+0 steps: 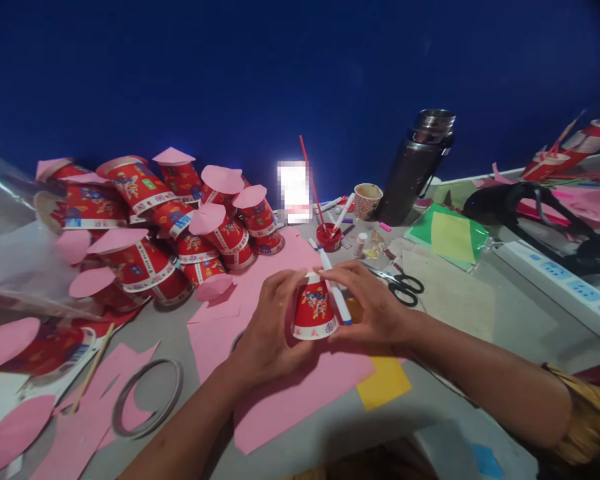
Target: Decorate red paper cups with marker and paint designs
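Red and inverted toward the counter's [520,321] front edge, the cup [314,308] wants light, even pressure from fingers grasping it: left hand [273,327], and right hand [373,307] with pen [336,288].

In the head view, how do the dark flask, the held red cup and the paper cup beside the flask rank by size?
Largest to smallest:
1. Dark flask
2. Held red cup
3. Paper cup beside the flask

cup [314,308] between hands [273,323], piled cups [139,260] left, scissors [404,291] right, flask [411,177] behind
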The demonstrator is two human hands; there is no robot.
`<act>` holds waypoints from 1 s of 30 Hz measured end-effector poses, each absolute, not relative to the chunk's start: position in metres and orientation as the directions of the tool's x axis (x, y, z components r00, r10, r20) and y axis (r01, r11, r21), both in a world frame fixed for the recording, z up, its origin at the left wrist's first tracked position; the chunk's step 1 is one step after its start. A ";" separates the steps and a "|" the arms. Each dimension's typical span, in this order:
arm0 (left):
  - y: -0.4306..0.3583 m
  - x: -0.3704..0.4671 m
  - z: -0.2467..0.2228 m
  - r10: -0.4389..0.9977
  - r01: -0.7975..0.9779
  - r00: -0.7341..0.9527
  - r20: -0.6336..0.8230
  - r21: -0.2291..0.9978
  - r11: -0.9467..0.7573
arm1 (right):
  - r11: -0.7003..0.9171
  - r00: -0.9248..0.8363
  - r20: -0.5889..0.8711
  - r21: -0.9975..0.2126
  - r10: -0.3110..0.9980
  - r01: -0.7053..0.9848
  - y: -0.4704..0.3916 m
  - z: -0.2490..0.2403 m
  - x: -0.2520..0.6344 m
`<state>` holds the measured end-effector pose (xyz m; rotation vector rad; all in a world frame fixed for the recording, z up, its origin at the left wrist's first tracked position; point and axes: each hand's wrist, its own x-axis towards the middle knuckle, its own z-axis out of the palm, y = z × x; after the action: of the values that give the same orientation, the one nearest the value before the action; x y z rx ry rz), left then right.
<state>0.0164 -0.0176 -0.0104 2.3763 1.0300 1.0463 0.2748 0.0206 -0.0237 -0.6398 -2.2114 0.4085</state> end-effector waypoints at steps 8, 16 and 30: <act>-0.014 0.009 -0.008 0.898 0.181 0.408 0.164 0.950 -0.256 | 0.706 -0.482 0.547 -0.664 0.684 0.248 0.023 -0.028 0.282; -0.009 0.004 0.001 0.870 0.227 0.485 0.087 0.949 -0.221 | 0.672 -0.494 0.515 -0.708 0.701 0.215 0.023 -0.033 0.281; -0.005 0.022 -0.012 0.969 0.192 0.137 0.205 0.954 -0.229 | 0.704 -0.275 0.650 -0.674 0.709 0.224 0.014 -0.015 0.278</act>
<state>0.0224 -0.0050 -0.0118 1.5800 1.1585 1.1743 0.2782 0.0144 -0.0147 -0.7325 -1.8309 0.5602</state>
